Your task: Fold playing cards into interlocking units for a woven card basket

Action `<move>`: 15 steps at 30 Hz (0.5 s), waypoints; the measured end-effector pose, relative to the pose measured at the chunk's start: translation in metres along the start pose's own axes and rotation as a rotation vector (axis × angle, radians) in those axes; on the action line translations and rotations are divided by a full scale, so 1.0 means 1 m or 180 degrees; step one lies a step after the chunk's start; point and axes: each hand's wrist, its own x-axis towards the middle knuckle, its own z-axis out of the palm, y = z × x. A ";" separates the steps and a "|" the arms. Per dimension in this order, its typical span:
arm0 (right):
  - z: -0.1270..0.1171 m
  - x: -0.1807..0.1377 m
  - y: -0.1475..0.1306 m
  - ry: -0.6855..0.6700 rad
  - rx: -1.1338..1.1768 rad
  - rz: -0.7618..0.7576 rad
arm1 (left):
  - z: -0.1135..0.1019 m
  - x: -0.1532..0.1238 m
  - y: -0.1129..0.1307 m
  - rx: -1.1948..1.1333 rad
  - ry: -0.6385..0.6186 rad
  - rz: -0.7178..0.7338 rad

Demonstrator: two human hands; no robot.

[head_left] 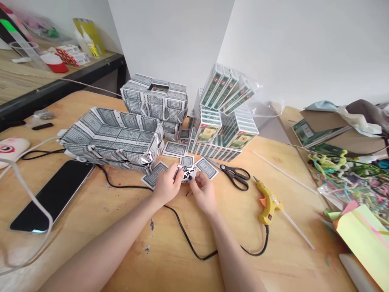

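Note:
Between my two hands is a playing card (189,173) with black clubs showing, apparently bent or folded. My left hand (167,183) grips its left side with thumb and fingers. At its right edge, my right hand (204,193) pinches it. Loose playing cards lie face down just beyond: one (154,173) by my left hand, another (207,167) by my right, and a small pile (174,149) farther back. To the left stands an open box made of folded cards (112,136). A second card-built box (154,97) with an opening on top sits behind it.
Black scissors (235,174) and a yellow glue gun (268,202) with a cord lie to the right. Stacked card packs (225,125) stand at the back. A phone (53,196) rests at left. Coloured pipe cleaners (361,178) and paper (364,231) fill the right side.

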 end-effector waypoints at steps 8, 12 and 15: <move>-0.001 0.003 0.001 -0.0097 0.0335 0.0176 | 0.001 -0.001 -0.001 0.0220 -0.0126 0.0153; 0.001 0.003 0.003 -0.0004 0.0216 0.0128 | 0.003 -0.004 -0.001 0.0378 -0.0129 0.0287; 0.005 0.000 0.003 0.0168 -0.0132 -0.0023 | 0.005 -0.008 0.001 0.0445 -0.0128 0.0368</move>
